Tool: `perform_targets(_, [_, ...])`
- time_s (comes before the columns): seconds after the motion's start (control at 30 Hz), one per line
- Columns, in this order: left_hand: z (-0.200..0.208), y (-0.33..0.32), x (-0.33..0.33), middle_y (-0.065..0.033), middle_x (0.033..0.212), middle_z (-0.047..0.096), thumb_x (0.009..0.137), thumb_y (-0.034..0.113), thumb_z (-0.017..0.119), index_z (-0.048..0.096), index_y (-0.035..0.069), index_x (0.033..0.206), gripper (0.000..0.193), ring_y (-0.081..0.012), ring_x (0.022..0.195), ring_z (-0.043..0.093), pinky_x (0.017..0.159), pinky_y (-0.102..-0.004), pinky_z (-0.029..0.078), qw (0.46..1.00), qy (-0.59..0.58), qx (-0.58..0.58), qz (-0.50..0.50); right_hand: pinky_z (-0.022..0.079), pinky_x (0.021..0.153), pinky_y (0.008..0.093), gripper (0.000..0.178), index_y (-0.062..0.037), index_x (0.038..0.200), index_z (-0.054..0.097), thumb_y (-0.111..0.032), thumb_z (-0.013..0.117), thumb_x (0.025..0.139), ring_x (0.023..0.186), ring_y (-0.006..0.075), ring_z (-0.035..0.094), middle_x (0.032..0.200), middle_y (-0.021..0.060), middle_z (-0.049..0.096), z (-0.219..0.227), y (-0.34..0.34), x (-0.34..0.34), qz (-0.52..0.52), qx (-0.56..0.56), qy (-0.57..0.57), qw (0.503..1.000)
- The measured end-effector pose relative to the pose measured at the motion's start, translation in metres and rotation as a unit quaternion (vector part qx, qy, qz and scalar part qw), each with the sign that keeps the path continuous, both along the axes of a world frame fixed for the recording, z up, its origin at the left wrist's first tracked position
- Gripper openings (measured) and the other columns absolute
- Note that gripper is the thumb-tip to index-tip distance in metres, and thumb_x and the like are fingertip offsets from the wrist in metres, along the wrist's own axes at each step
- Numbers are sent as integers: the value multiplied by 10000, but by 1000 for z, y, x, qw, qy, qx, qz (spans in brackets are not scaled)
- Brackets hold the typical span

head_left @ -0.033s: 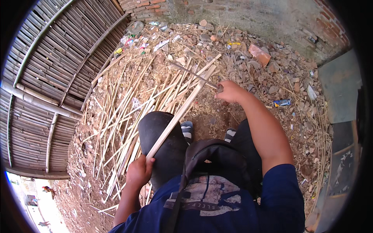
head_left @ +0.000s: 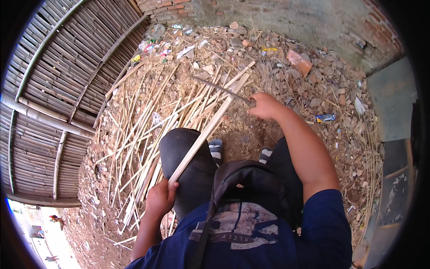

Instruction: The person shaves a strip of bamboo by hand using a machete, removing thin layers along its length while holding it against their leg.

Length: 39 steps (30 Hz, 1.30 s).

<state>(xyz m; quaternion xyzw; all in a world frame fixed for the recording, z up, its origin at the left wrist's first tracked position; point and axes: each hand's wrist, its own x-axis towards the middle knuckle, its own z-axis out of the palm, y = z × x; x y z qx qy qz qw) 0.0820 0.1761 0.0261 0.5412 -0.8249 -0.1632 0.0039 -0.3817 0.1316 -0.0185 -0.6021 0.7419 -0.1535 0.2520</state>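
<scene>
A long pale split-bamboo strip slants across my left knee, its far end up and to the right. The fingers of my left hand are closed round its near end beside the thigh. My right hand grips the short handle of a knife with a long, thin, dark blade. That blade crosses the strip near its far end, its tip pointing left; whether it cuts into the bamboo I cannot tell.
Several loose bamboo strips lie on the ground to my left. A slatted bamboo wall stands beyond them. Rubble and a broken brick lie ahead, before a brick wall. Grey panels stand at the right.
My right hand and the knife have shifted slightly to the left along with the blade tip. The left hand and the strip stay almost where they were.
</scene>
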Motion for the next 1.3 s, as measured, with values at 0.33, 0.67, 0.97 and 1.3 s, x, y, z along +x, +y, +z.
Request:
perform_targets(0.33, [7, -11, -2, -258, 725, 629, 1023, 424, 532, 568, -3, 836, 468, -480, 738, 630, 656, -529, 467, 998, 15, 58, -9, 527, 930, 414, 632, 3, 1263, 653, -354, 785, 758, 1084, 354, 669, 1193, 244, 675, -7, -4, -21, -49, 40, -39, 997])
perform_targets(0.67, [1, -27, 13, -217, 745, 623, 1049, 482, 490, 579, -13, 854, 540, -376, 716, 617, 683, -457, 468, 978, 110, 178, -7, 541, 733, 411, 430, -22, 1053, 704, -338, 805, 780, 777, 291, 689, 904, 157, 713, -4, 1, 30, 170, -5, -19, 985])
perform_targets(0.97, [4, -23, 17, -240, 758, 622, 1057, 478, 464, 577, -14, 865, 540, -406, 740, 616, 691, -468, 466, 983, 94, 154, -16, 548, 825, 386, 595, -21, 1250, 660, -327, 804, 761, 952, 283, 707, 1009, 197, 723, -20, -3, -15, -26, -29, -64, 997])
perform_targets(1.3, [-9, -30, 19, -80, 727, 590, 1084, 467, 433, 585, -16, 862, 553, -180, 718, 529, 684, -371, 453, 957, 174, 231, 15, 538, 706, 389, 378, -3, 999, 674, -305, 775, 797, 702, 253, 678, 801, 114, 693, -23, -10, -24, -72, 60, -237, 967])
